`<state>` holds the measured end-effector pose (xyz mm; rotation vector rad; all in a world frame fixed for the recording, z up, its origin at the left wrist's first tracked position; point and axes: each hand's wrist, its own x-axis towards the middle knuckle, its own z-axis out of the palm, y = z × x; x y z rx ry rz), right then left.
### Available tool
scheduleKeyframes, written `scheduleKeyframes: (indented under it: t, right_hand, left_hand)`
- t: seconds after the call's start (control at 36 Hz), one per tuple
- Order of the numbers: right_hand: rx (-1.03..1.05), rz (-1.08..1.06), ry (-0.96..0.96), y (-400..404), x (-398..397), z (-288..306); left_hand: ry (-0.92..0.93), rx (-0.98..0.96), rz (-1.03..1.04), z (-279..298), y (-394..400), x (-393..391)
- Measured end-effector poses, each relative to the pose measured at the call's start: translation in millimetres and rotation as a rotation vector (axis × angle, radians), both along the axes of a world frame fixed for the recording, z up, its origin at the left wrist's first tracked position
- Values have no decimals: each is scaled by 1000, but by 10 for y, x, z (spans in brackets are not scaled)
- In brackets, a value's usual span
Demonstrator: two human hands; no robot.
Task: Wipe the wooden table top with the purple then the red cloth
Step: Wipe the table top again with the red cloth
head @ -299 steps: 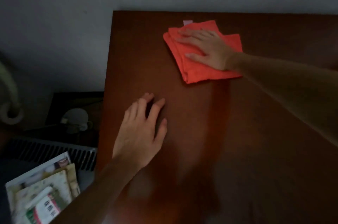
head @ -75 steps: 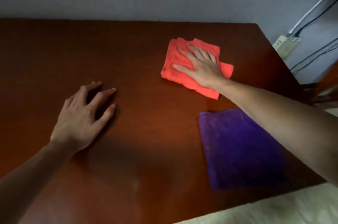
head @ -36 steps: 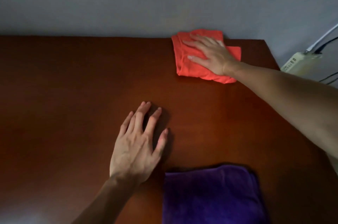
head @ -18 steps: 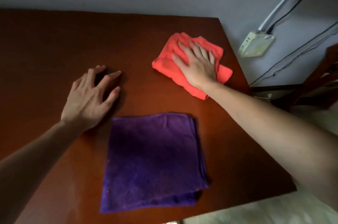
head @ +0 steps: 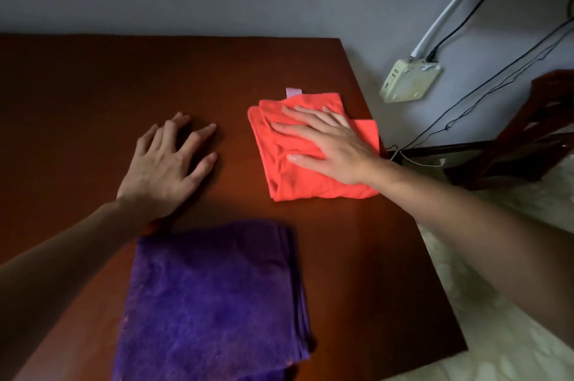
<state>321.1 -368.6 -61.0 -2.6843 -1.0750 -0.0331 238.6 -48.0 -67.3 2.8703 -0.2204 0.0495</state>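
The wooden table top (head: 93, 85) is dark reddish brown and fills most of the view. My right hand (head: 326, 144) lies flat, fingers spread, pressing on the folded red cloth (head: 289, 178) near the table's right edge. A small pale tag sticks out at the cloth's far side. My left hand (head: 167, 163) rests palm down on the bare wood to the left of the cloth, fingers apart, holding nothing. The folded purple cloth (head: 211, 303) lies flat near the front edge, just below my left wrist, untouched.
The table's right edge runs diagonally beside the red cloth. Beyond it a pale socket box (head: 410, 79) with cables hangs on the grey wall. A dark wooden chair (head: 528, 138) stands at the right on a pale carpet (head: 497, 334).
My right hand has slid the red cloth across the table's right part, back and forth from the far edge. The left hand stays flat on the wood. The view has shifted.
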Motion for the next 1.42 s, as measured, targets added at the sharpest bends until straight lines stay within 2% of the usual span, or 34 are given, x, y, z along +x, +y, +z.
scheduleKeyframes:
  t: [0.33, 0.53, 0.61, 0.72, 0.94, 1.14, 1.31, 1.42]
  right_hand:
    - [-127, -78, 46, 36, 1737, 114]
    - [-77, -171, 56, 69, 1819, 158]
    - [-29, -280, 47, 62, 1715, 109]
    - [-19, -394, 39, 11, 1410, 68]
    - [-32, -343, 0, -154, 335, 53]
    - [-57, -304, -80, -356, -857, -16]
    - [-56, -258, -109, -542, -2004, -3]
    - [-69, -247, -77, -649, -2594, 28]
  left_hand:
    - [17, 32, 3, 19, -14, 6]
    - [-4, 17, 3, 12, -9, 6]
    - [-11, 9, 4, 14, -12, -2]
    - [-15, 5, 7, 15, -18, -1]
    - [-19, -45, 20, 61, -54, -43]
    - [105, -189, 133, 276, -179, -99]
    - [28, -183, 85, 512, -388, -911]
    - [-7, -269, 251, 570, -618, -1555]
